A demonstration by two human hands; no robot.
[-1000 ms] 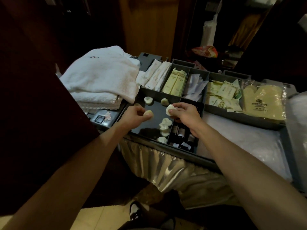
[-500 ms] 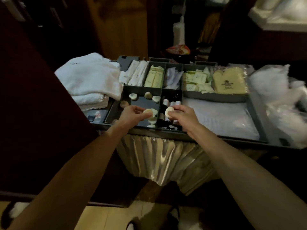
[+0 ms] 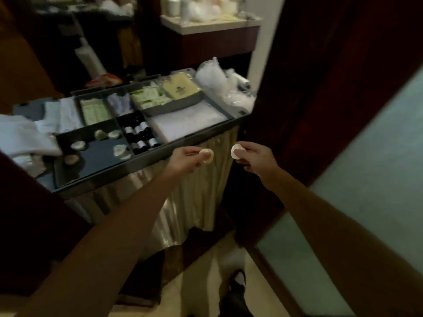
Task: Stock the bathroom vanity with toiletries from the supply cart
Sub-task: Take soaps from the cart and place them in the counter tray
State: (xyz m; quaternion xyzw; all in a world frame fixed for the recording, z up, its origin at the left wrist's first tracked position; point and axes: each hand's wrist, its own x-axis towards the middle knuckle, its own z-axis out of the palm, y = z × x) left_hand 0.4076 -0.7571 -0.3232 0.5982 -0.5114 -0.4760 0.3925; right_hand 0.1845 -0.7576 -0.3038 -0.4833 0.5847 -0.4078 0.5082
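L hand [image 3: 185,160] pinches a small round white disc, the L soap [image 3: 206,155], btwn thumb & fingertips; it sticks out to the right of the fingers, flat face toward the camera. R hand [image 3: 254,159] grips a second disc, the R soap [image 3: 235,151], the same way, w/ the soap at the left tip of its fingers & the other fingers curled under. The 2 soaps are near each other but apart. Both are held in the air just off the front right corner of the supply cart [image 3: 146,160], in front of its gold pleated skirt [image 3: 194,202]. On the cart top, the front-left compartment w/ dark glossy floor holds several loose soaps [image 3: 120,149]. The compartment just right of it has small dark bottles [image 3: 142,136] w/ white labels. Behind those sit yellow-green sachets [image 3: 148,98] & a clear-packed yellow item [image 3: 180,85]. White towels [image 3: 18,136] lie at the cart's left end, crumpled plastic bags [image 3: 219,81] at its right end. A frosted glass door [image 3: 366,179] w/ dark wood frame fills the right side. Pic is blurry, so labels are unreadable.
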